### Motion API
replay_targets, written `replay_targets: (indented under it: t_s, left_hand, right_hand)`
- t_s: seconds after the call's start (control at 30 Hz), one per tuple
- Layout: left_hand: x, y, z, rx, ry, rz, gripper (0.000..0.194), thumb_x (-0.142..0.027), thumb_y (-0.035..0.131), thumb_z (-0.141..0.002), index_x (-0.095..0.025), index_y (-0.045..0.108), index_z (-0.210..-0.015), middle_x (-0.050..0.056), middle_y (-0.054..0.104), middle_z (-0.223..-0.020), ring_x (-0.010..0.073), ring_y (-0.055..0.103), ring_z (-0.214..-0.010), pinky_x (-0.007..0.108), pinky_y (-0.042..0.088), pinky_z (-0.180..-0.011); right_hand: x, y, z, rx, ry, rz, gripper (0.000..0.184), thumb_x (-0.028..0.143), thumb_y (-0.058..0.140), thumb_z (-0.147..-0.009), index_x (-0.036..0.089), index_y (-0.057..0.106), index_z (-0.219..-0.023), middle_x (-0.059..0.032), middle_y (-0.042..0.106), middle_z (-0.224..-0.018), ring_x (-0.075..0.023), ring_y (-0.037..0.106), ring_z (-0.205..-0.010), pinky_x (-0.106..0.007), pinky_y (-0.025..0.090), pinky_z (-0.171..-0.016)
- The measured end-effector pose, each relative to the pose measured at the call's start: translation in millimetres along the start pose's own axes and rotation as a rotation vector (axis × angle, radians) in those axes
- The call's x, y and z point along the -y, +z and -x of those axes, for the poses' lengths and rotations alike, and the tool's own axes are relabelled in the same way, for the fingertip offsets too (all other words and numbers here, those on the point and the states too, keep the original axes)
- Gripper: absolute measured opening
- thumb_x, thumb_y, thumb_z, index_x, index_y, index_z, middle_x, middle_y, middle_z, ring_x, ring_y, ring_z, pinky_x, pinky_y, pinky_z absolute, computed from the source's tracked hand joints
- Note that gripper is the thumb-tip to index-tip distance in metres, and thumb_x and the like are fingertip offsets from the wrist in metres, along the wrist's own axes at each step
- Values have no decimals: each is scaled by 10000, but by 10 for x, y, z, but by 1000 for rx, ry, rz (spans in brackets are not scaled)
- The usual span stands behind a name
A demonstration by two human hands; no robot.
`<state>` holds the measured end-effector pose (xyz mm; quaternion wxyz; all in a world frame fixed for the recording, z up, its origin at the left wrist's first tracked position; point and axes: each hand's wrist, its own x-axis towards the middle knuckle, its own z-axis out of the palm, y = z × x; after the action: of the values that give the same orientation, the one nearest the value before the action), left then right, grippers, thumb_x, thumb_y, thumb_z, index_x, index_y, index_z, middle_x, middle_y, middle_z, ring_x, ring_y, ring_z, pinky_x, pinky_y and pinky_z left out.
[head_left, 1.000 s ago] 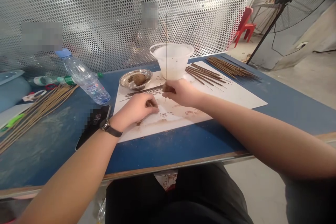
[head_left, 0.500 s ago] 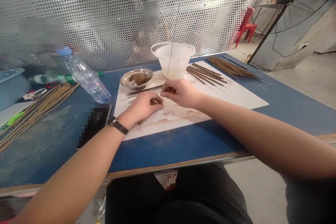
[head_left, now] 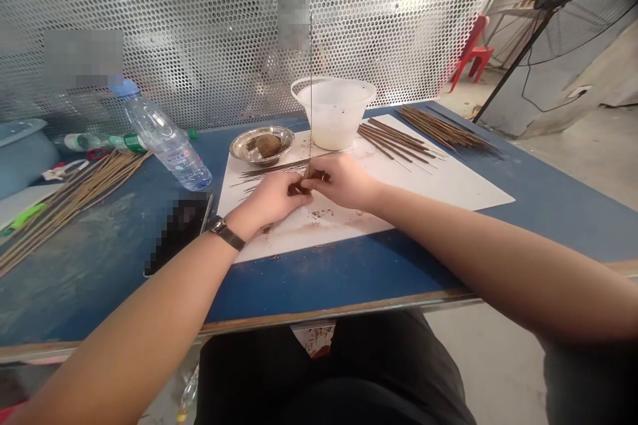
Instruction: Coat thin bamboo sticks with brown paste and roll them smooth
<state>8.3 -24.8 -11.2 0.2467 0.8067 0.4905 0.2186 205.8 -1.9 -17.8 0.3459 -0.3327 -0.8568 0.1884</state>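
My right hand (head_left: pixel 343 180) pinches the lower end of a thin stick (head_left: pixel 310 89) that stands nearly upright above the white sheet (head_left: pixel 448 179). My left hand (head_left: pixel 272 197), with a watch on its wrist, is closed on a small brown lump (head_left: pixel 298 186) and meets the right hand at the foot of the stick. Just behind the hands lie several thin bare sticks (head_left: pixel 272 170). A metal dish (head_left: pixel 262 144) with a brown lump in it sits behind them, beside a white plastic bowl (head_left: pixel 335 111).
Coated brown sticks (head_left: pixel 393 139) lie on the sheet to the right, more (head_left: pixel 443 129) at the table's far right. A water bottle (head_left: pixel 164 136), a dark phone (head_left: pixel 182 229) and a pile of bamboo sticks (head_left: pixel 70 196) are on the left. A perforated metal screen (head_left: pixel 209 26) closes the back.
The stick swung from upright to leaning right and back to upright. My left hand moved right and up to meet my right hand at the stick's base.
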Motion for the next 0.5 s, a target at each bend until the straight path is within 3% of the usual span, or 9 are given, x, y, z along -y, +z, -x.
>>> replay_targets:
  t_s: [0.27,0.5]
  left_hand:
    - [54,-25,-22,28,34,-39,102,-265,745,-825,-190,702,-880,37,756,-888,235,680,-828,349,483,-738]
    - [64,-8,-21,44,3,-43,111,-293,727,-870,-194,737,-918,52,771,-920,221,683,-804,360,509,-757]
  right_hand:
    - [-13,-24,-6,30,-14,-5,104,223,713,-907,182,682,-816,-37,725,-800,-165,608,-742,-299,412,-690]
    - [-31,-36,-13,-27,-64,18,258,276,643,-958,203,560,-725,-9,631,-701,-144,513,-668,-303,357,-649]
